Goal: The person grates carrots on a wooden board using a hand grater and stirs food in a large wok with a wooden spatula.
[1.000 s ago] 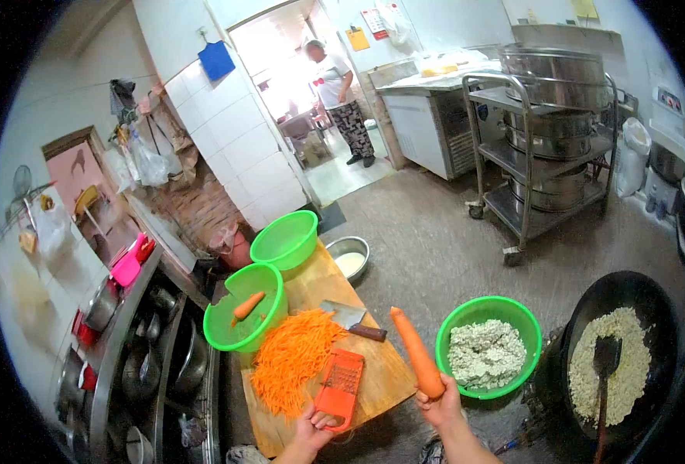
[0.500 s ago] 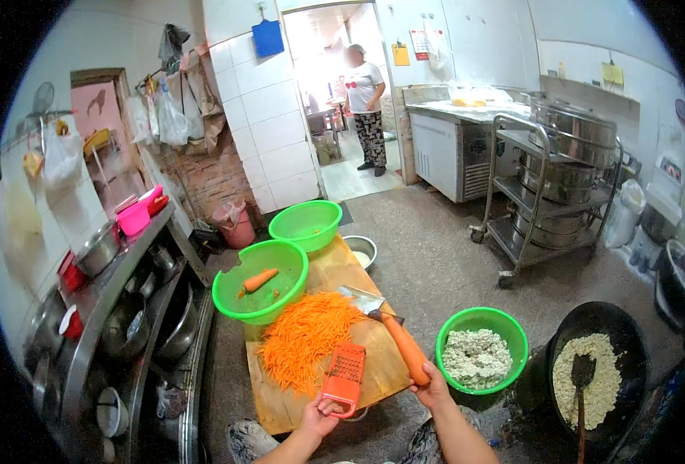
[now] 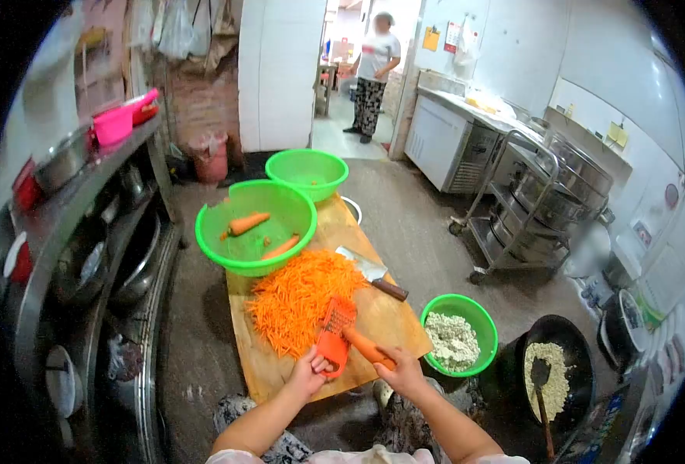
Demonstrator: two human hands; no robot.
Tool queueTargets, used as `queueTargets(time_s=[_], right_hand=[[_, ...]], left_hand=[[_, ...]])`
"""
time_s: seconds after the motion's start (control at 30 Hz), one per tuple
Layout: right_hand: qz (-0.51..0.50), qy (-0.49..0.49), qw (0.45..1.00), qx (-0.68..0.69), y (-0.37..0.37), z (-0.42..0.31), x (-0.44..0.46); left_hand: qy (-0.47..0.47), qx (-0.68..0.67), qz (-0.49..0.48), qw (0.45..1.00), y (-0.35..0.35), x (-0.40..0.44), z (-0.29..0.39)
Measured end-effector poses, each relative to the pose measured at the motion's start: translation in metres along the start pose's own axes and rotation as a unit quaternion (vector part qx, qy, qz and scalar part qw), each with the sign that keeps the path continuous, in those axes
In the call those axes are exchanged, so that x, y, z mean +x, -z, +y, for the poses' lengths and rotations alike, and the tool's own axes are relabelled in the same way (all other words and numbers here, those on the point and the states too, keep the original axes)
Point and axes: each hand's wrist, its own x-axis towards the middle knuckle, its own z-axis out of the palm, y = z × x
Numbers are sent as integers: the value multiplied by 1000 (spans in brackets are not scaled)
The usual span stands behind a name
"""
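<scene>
My left hand (image 3: 310,374) is closed on the handle end of an orange grater (image 3: 334,339), which leans over the wooden board (image 3: 396,332). In my right hand (image 3: 401,371) is a peeled carrot (image 3: 368,348), its far end against or just over the grater's face. A heap of shredded carrot (image 3: 292,301) lies on the board left of the grater. Beyond it rests a cleaver (image 3: 373,272) with a dark handle. The nearer green basket (image 3: 257,267), with a broken rim, holds whole carrots (image 3: 248,224).
Another green basket (image 3: 307,155) stands at the board's far end. To the right are a green basin (image 3: 487,356) of pale chopped food and a black wok (image 3: 582,379) with a spatula. Metal shelves (image 3: 99,185) line the left; a steamer trolley (image 3: 505,224) and a person (image 3: 377,66) are farther back.
The carrot in my right hand has come left and down onto or near the grater. My view has tilted down and turned, so a second carrot shows in the nearer basket.
</scene>
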Motion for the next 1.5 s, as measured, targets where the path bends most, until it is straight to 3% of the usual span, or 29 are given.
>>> queueTargets(time_s=[0.03,0.2,0.33,0.43,0.53,0.6,0.67,0.77,0.83,0.97,1.0,1.1,1.2,1.33,1.43,1.5], right_hand=[[-14,9,997,-72,-2,-15,-2],[-114,-37,978,-170,-1,-91,-13],[-33,-41,979,-197,-42,-66,39],[-19,-50,966,-253,-68,-35,88],[-11,-24,971,-237,-60,-30,85],[-109,-45,961,-249,-29,-82,56],[-145,-50,954,-259,-14,-122,27],[-134,-75,942,-298,-29,-121,29],[-62,-56,960,-266,-58,-64,55],[-25,-58,967,-248,-65,-49,95],[-46,-21,973,-225,-57,-53,89],[-136,-40,957,-255,-23,-107,37],[-135,-59,958,-246,-28,-122,18],[-33,-66,973,-220,-75,-57,87],[-45,-94,958,-268,-80,-46,106],[-83,-33,961,-263,-61,-68,80]], left_hand=[[3,-9,-8,1000,-1,2,1],[-12,1,32,999,11,21,-1],[-43,35,93,994,-14,11,3],[-42,23,89,995,-24,-1,4],[-72,53,82,993,-11,-4,3],[-68,50,117,990,-21,-9,7],[-66,42,103,992,-22,-9,8],[-78,46,94,991,-20,-3,8],[-76,60,100,990,-20,-10,3],[-76,86,107,988,-24,-16,6],[-81,91,110,986,-21,-16,5],[-86,77,116,986,-21,-12,0],[-103,77,115,985,-22,-5,7],[-100,83,135,982,-22,-16,0],[-103,80,128,983,-21,-22,4],[-102,89,129,982,-21,-20,4]])
